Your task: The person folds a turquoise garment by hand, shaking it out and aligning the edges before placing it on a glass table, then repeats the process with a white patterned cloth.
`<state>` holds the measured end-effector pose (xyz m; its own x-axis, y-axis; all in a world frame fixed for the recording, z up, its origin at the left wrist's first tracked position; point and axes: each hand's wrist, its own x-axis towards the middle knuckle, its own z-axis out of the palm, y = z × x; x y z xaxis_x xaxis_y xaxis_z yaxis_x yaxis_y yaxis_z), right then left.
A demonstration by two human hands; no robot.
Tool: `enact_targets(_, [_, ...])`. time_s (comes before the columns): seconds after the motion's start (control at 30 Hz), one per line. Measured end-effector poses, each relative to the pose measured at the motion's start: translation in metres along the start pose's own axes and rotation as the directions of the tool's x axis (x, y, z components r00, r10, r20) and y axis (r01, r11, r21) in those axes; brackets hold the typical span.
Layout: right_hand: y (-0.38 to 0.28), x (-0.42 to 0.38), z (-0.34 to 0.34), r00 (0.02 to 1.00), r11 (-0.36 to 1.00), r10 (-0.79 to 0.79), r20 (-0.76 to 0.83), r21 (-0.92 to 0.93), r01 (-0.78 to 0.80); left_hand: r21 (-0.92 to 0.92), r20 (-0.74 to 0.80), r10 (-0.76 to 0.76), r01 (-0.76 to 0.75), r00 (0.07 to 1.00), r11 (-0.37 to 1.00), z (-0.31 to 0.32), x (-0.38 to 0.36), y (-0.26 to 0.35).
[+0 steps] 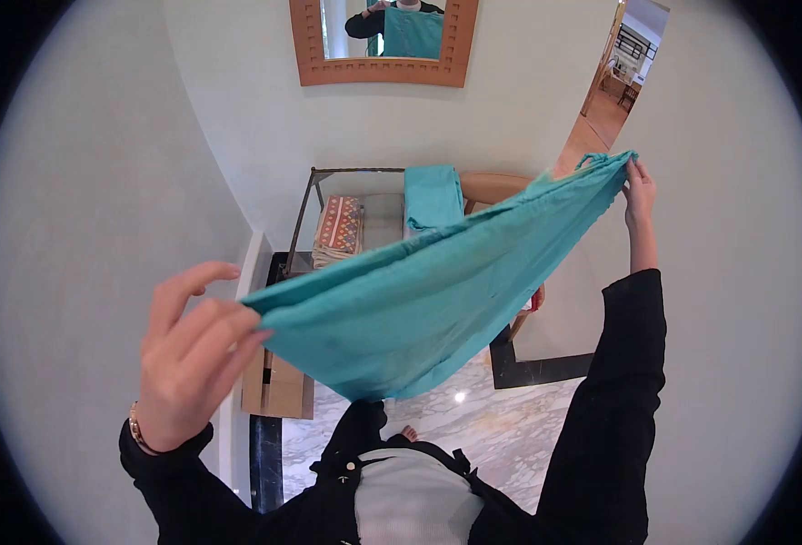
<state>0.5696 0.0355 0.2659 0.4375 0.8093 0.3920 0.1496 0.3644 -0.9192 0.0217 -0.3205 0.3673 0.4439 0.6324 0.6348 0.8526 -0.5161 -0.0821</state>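
Note:
A turquoise cloth [419, 300] is stretched slantwise in front of me, its right end higher than its left. It hangs in a folded sheet with a creased double upper edge, and a thin tie or cord shows at the upper right corner. My left hand [192, 354] pinches the lower left corner, with the index finger lifted off. At the far upper right, my right hand [639, 193] grips the other corner between thumb and fingers. The cloth covers part of the table and chair behind it.
Behind the cloth, a glass-topped table [314, 195] bears a patterned folded textile [339, 222], a grey folded textile [383, 218] and a turquoise folded cloth [433, 195]. A chair [496, 187] stands beside it. A cardboard box [278, 391] sits below left. A framed mirror [383, 73] hangs on the wall.

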Motion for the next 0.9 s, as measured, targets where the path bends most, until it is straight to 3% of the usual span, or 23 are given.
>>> enact_targets(0.07, [-0.008, -0.003, -0.004, 1.000, 0.999, 0.004, 0.023, 0.047, -0.005, -0.046, -0.076, -0.106, 0.103, 0.991, 0.994, 0.011, -0.003, -0.006])
enact_targets(0.17, [-0.007, -0.001, -0.010, 0.997, 0.997, 0.033, 0.062, 0.071, -0.038, -0.112, -0.050, -0.283, 0.276, 0.958, 0.955, 0.017, -0.012, -0.013])
enact_targets(0.27, [-0.002, 0.006, -0.021, 0.983, 0.993, 0.082, 0.164, 0.069, -0.095, -0.154, 0.204, -0.150, 0.183, 0.968, 0.971, 0.006, -0.010, -0.019])
enact_targets(0.37, [0.005, 0.016, -0.032, 0.954, 0.989, 0.122, 0.275, 0.045, -0.139, -0.014, 0.221, 0.093, -0.092, 0.971, 0.996, 0.006, -0.002, -0.018])
enact_targets(0.43, [0.009, 0.018, -0.037, 0.941, 0.987, 0.137, 0.309, 0.036, -0.156, 0.136, 0.245, 0.140, -0.177, 0.959, 0.975, 0.015, -0.006, -0.018])
enact_targets(0.6, [0.009, 0.014, -0.040, 0.942, 0.985, 0.148, 0.301, 0.037, -0.167, 0.538, 0.265, 0.361, -0.448, 0.894, 0.714, 0.033, -0.009, -0.030])
enact_targets(0.7, [0.007, 0.013, -0.036, 0.952, 0.988, 0.150, 0.268, -0.009, -0.153, 0.645, 0.263, 0.630, -0.619, 0.730, 0.448, 0.040, -0.017, -0.045])
enact_targets(0.8, [0.005, 0.011, -0.031, 0.960, 0.992, 0.129, 0.250, -0.039, -0.123, 0.588, 0.250, 0.861, -0.776, 0.444, 0.229, 0.039, -0.004, -0.042])
enact_targets(0.87, [0.008, 0.016, -0.027, 0.969, 0.990, 0.137, 0.206, -0.073, -0.124, 0.421, 0.077, 0.898, -0.830, 0.434, 0.365, 0.037, 0.017, -0.015])
enact_targets(0.9, [0.009, 0.019, -0.025, 0.973, 0.988, 0.139, 0.183, -0.090, -0.124, 0.306, 0.061, 0.874, -0.843, 0.481, 0.443, 0.039, 0.015, -0.002])
